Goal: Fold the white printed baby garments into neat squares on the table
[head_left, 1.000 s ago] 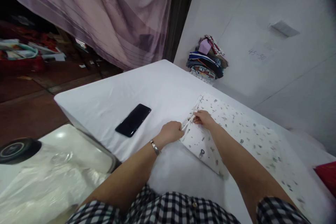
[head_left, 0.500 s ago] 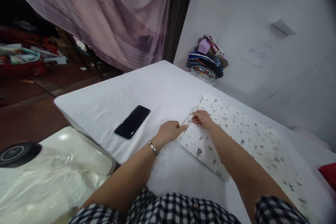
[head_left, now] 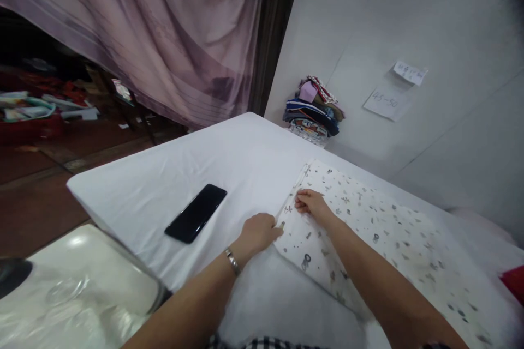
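A folded white cloth with small printed figures [head_left: 368, 229] lies on the white-covered table [head_left: 229, 158]. My left hand [head_left: 257, 232] rests at the cloth's left edge, fingers curled and pinching that edge. My right hand [head_left: 311, 204] lies on top of the cloth near the same edge, fingers bent and pressing on the fabric. A metal bracelet [head_left: 232, 262] is on my left wrist.
A black phone [head_left: 195, 212] lies face up left of my hands. A stack of folded clothes [head_left: 313, 109] sits at the far corner against the wall. Paper notes [head_left: 388, 101] hang on the wall. A plastic-covered white object [head_left: 77, 289] stands at lower left; something red [head_left: 513, 281] at right.
The camera has tilted up and right, so everything sits lower in the picture. My hands have stayed at the cloth's left edge; the raised edge now lies flatter.
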Available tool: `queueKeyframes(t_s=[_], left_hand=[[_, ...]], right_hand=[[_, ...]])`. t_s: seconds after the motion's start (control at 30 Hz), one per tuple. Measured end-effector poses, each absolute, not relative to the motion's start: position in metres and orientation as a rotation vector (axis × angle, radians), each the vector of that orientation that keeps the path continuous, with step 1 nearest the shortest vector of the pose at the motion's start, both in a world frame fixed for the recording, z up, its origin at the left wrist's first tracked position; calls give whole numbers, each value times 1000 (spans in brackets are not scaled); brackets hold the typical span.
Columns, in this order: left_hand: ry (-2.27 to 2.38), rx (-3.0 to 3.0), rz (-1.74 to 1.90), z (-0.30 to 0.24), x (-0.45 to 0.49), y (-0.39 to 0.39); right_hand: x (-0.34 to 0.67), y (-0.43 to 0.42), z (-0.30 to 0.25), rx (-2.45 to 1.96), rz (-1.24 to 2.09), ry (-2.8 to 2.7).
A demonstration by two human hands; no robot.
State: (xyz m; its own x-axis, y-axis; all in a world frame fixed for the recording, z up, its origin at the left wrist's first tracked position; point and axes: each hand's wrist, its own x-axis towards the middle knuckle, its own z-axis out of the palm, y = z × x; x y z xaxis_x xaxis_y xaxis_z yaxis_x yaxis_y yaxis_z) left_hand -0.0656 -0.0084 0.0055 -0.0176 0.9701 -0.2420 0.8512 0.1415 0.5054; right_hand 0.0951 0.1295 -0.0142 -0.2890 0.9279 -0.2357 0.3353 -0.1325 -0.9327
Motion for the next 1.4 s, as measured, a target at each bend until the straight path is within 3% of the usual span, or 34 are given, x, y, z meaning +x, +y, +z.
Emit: queueKeyframes(t_s=[0.37, 0.53, 0.67, 0.83, 1.07, 1.4], left_hand=[[2012, 1761, 326, 3, -61, -12], [1952, 1929, 551, 2, -53, -13], [1864, 1996, 498, -4, -49, -12], [1881, 1943, 534, -5, -49, -10], [1806, 2226, 570, 12, -38, 13], [1655, 2284, 615, -47, -27, 33]], right_hand=[[101, 120, -41, -1045, 655, -2181], [116, 144, -38, -1208, 374, -2336], [121, 153, -41, -1481, 408, -2495], [125, 169, -35, -1498, 545, -2390], [135, 254, 0, -1620, 435, -2221], [120, 308, -1, -1293, 330, -2769]])
